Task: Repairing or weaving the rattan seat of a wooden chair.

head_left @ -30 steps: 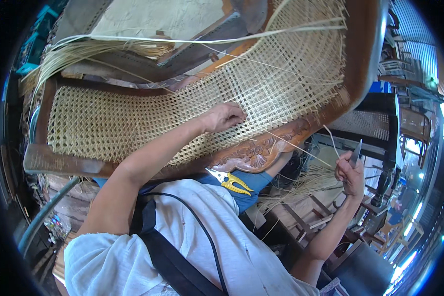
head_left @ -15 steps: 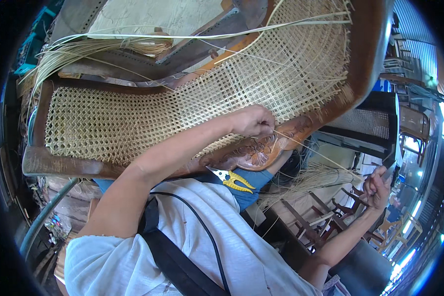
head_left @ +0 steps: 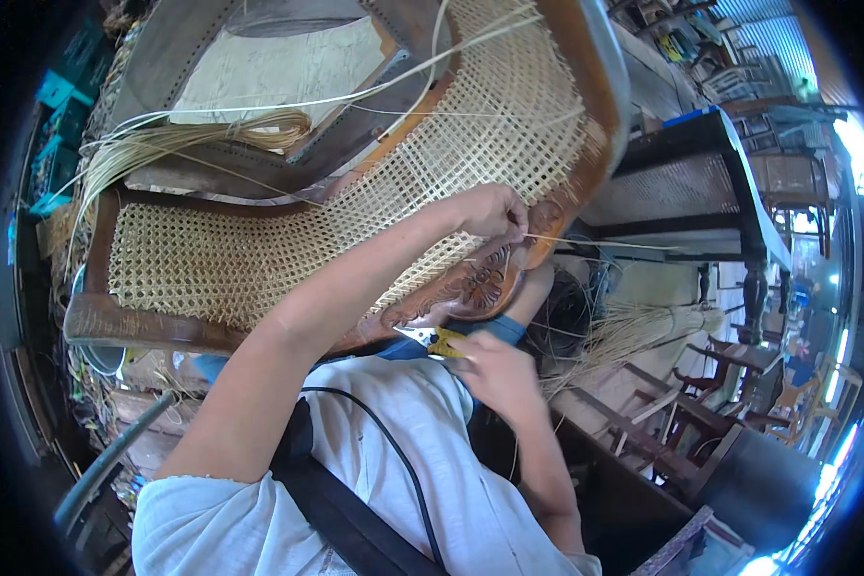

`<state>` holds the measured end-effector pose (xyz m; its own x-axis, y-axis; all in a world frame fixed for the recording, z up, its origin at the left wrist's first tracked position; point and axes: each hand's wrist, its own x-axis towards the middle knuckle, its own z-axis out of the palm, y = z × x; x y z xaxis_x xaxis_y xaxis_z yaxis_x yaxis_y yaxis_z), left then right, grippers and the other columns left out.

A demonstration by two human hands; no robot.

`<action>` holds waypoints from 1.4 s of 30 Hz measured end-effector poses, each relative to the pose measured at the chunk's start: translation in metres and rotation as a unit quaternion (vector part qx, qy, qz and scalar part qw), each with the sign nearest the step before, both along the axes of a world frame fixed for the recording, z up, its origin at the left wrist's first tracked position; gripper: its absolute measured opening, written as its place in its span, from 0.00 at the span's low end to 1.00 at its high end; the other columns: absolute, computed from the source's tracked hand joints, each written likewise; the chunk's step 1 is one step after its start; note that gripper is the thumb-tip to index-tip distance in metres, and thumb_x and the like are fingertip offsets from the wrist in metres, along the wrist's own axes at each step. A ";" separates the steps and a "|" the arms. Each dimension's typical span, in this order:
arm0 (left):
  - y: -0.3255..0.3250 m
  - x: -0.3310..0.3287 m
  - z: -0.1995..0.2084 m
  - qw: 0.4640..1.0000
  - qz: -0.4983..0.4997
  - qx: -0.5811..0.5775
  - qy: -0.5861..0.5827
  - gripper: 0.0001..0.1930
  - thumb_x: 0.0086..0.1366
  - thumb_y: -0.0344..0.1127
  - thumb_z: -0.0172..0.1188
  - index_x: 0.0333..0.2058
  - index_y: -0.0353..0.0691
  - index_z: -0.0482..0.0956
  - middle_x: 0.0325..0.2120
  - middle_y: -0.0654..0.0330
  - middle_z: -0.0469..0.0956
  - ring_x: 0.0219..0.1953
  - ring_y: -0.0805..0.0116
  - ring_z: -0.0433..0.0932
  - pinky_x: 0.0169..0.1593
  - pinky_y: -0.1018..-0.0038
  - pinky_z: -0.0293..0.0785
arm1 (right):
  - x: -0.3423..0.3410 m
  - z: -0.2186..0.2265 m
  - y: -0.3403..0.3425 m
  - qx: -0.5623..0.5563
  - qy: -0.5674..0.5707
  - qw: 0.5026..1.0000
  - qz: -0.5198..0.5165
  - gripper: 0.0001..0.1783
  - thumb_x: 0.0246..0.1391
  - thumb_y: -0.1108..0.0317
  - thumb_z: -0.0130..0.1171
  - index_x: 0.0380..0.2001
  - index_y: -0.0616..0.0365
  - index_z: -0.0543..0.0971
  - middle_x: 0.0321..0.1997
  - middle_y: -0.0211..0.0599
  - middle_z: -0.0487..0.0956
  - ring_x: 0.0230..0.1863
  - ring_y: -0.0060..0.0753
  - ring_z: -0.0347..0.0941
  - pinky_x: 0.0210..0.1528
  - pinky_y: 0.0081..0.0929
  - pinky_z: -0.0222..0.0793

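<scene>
My left hand (head_left: 494,211) is closed at the carved edge of a wooden chair frame (head_left: 475,283), pinching a thin cane strand (head_left: 614,244) that runs out to the right. Woven cane webbing (head_left: 355,226) fills the frame beside and beneath my left forearm. Against my lap, just below the carving, lie pruning shears (head_left: 442,341) with yellow handles and pale blades pointing left. My right hand (head_left: 501,374), smeared a little by motion, has its fingers on the handles and covers part of them.
A bundle of cane strands (head_left: 202,144) lies across another drilled frame (head_left: 192,176) at upper left. Loose strands (head_left: 653,331) are heaped at right, near a dark caned piece of furniture (head_left: 682,187). Stacked chair parts (head_left: 730,370) stand farther right. A grey pole (head_left: 115,456) slants at lower left.
My right hand has let go of the strand's far end and come in to the shears. My left hand still pinches the strand at the frame's edge. The whole view has shifted.
</scene>
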<state>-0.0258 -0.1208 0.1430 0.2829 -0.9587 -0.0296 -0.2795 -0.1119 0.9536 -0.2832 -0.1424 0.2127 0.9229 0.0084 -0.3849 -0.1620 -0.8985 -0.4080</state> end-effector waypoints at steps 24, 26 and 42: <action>-0.057 -0.026 0.066 0.976 -0.093 -0.025 -0.194 0.09 0.48 0.33 0.67 0.30 0.40 0.83 0.27 0.57 0.82 0.32 0.61 0.81 0.36 0.67 0.74 | 0.015 -0.039 -0.085 0.226 0.003 0.931 -0.285 0.28 0.47 0.66 0.58 0.52 0.64 0.67 0.38 0.52 0.78 0.41 0.52 0.77 0.46 0.37 0.70; -0.060 -0.028 0.066 0.976 -0.094 -0.024 -0.194 0.09 0.48 0.34 0.67 0.30 0.40 0.84 0.27 0.57 0.82 0.32 0.61 0.81 0.36 0.66 0.74 | 0.014 -0.051 -0.095 0.183 -0.009 0.943 -0.278 0.30 0.45 0.67 0.58 0.53 0.66 0.66 0.41 0.55 0.78 0.44 0.56 0.76 0.49 0.40 0.69; -0.022 -0.065 0.089 0.988 -0.063 -0.102 -0.099 0.14 0.53 0.42 0.62 0.33 0.39 0.83 0.30 0.52 0.83 0.33 0.54 0.81 0.38 0.62 0.76 | 0.008 -0.021 -0.060 -0.003 -0.013 0.971 -0.240 0.30 0.59 0.41 0.52 0.47 0.60 0.72 0.39 0.57 0.80 0.44 0.61 0.76 0.43 0.51 0.71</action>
<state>-0.0905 -0.1425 0.2319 0.1426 -0.9670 0.2113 -0.4622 0.1237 0.8781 -0.2749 -0.2024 0.1918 0.8292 -0.4276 -0.3600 -0.5525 -0.7244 -0.4123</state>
